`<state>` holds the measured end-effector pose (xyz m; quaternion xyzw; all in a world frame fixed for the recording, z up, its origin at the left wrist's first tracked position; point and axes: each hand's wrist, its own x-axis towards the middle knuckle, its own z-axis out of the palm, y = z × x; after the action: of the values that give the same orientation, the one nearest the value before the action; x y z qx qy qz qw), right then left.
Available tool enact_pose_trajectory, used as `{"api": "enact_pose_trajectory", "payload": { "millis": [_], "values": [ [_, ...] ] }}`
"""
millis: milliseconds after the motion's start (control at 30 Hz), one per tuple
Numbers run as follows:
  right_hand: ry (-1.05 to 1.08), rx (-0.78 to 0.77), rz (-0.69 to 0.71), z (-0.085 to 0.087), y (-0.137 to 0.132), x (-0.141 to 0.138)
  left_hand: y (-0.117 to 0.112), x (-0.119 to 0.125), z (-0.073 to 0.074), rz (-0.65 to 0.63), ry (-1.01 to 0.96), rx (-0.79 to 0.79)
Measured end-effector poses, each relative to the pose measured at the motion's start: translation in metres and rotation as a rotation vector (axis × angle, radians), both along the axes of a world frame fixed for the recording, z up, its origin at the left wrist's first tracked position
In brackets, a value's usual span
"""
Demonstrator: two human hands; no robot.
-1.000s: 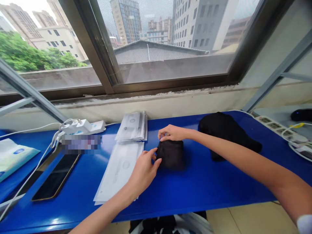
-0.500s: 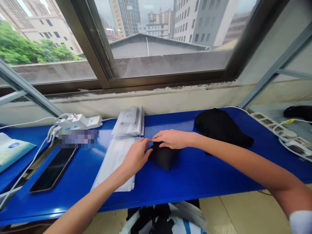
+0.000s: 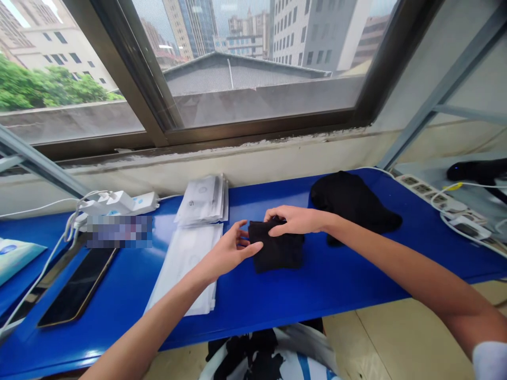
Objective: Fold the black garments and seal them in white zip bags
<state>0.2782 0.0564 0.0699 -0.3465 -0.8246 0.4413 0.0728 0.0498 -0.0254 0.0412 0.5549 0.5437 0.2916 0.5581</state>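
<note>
A small folded black cloth [image 3: 279,253] lies on the blue table in front of me, roughly square; its exact kind of garment does not show. My right hand [image 3: 295,220] comes over its top edge, fingers curled behind and thumb lying on the front, gripping it. My left hand [image 3: 233,248] is at the left edge, fingers apart, its thumb tip at the fabric. Just left of it lies a stack of white zip bags [image 3: 186,264], with flat packed bags [image 3: 204,198] printed with a size letter behind. A larger black cloth heap [image 3: 350,200] rests behind my right forearm.
A dark phone [image 3: 79,287] lies on the left of the blue table [image 3: 253,311]. Behind it stands a white power strip [image 3: 144,202] with cables. A blue-white packet [image 3: 18,258] sits at the far left, another socket strip [image 3: 423,187] at the right. The window wall borders the back.
The black cloth has gone from a puffed bundle to a flatter folded square. My left hand's fingers have opened away from it; my right hand has shifted slightly right. The view has shifted a little.
</note>
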Motion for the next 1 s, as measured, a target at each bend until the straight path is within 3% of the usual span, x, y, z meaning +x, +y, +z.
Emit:
{"api": "enact_pose_trajectory", "payload": {
  "millis": [133, 267, 367, 500, 600, 700, 867, 933, 1000],
  "values": [
    [0.282, -0.041, -0.113, 0.002, -0.002, -0.005, 0.004, 0.001, 0.011, -0.031, -0.182, 0.041],
    [0.441, 0.045, -0.2, 0.002, -0.003, -0.011, 0.008, -0.006, 0.024, 0.191, -0.197, 0.163],
    [0.557, 0.002, -0.32, 0.002, -0.01, -0.018, 0.007, -0.008, 0.031, 0.33, -0.335, 0.213],
    [0.738, -0.066, -0.429, 0.003, -0.023, -0.027, 0.0, -0.002, 0.032, 0.249, -0.449, 0.186],
    [0.768, -0.103, -0.44, 0.006, -0.03, -0.027, -0.003, -0.002, 0.03, 0.31, -0.381, 0.239],
    [0.804, -0.292, -0.392, 0.006, -0.034, -0.024, -0.005, -0.001, 0.033, 0.368, -0.32, 0.353],
    [0.822, -0.62, -0.524, -0.008, -0.045, -0.027, -0.014, 0.009, 0.035, 0.214, -0.184, 0.494],
    [0.799, -0.668, -0.581, -0.015, -0.051, -0.024, -0.02, 0.003, 0.03, 0.221, -0.031, 0.542],
    [0.738, -0.648, -0.607, -0.023, -0.056, -0.016, -0.027, -0.015, 0.022, 0.253, 0.258, 0.584]
  ]
}}
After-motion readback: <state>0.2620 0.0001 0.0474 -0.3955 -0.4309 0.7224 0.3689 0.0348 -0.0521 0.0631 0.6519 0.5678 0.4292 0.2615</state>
